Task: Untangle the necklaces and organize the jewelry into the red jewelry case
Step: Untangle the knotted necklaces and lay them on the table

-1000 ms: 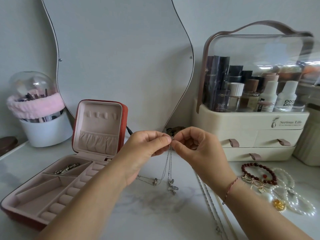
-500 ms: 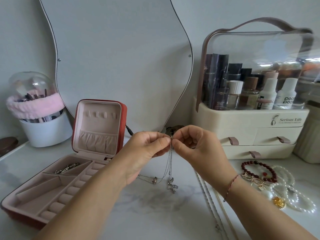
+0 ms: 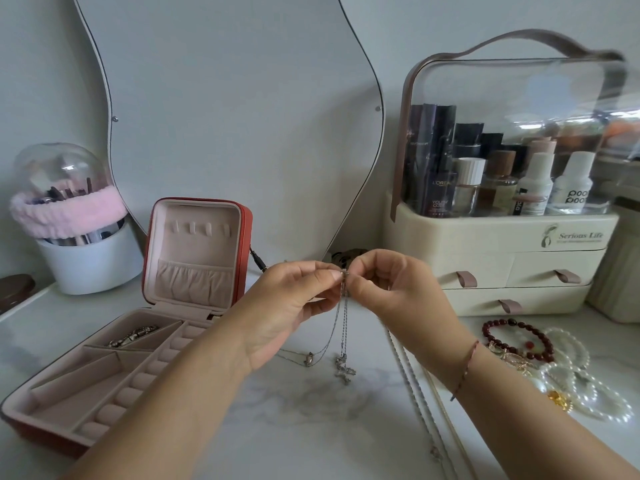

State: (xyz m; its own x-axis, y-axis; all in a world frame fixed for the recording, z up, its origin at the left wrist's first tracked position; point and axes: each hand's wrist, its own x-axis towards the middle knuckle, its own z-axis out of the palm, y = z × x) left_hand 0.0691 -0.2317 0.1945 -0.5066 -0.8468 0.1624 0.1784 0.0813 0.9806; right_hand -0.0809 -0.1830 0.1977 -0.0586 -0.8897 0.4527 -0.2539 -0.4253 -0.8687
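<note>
Barely shifted, left hand (image 3: 287, 317) and right hand (image 3: 398, 299) still pinch tangled necklaces (image 3: 343, 322) before "Serious Life" organizer (image 3: 467, 244).

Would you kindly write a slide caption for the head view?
Left hand and right hand pinch tangled silver necklaces beside the open red jewelry case.

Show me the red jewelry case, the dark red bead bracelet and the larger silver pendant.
red jewelry case (image 3: 246, 237): head view, red outer edge of the open lid.
dark red bead bracelet (image 3: 487, 329): head view, beads on its left side.
larger silver pendant (image 3: 343, 370): head view, its middle, on the table.
</note>
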